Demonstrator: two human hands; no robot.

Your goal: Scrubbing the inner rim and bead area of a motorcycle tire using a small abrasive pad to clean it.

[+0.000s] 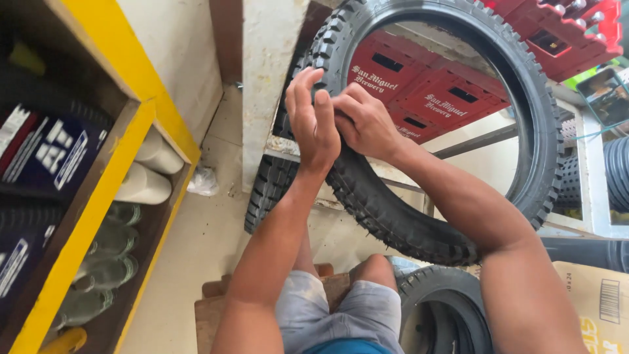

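Observation:
A black knobby tyre (pixel 419 223) stands upright in front of me, its open ring filling the upper right of the head view. My left hand (pixel 311 118) grips the tyre's left bead, fingers curled over the inner edge. My right hand (pixel 363 121) presses against the same spot just beside it, fingers bent onto the rubber. Both forearms rise from the bottom of the view. My knees in grey shorts (pixel 341 305) show below.
A yellow wooden shelf (pixel 111 164) at left holds tyres, white rolls and bottles. Red bottle crates (pixel 445 98) stand behind the tyre. Another tyre (pixel 445 301) lies by my right knee, a cardboard box (pixel 599 301) at bottom right, and a white post (pixel 268 78) behind.

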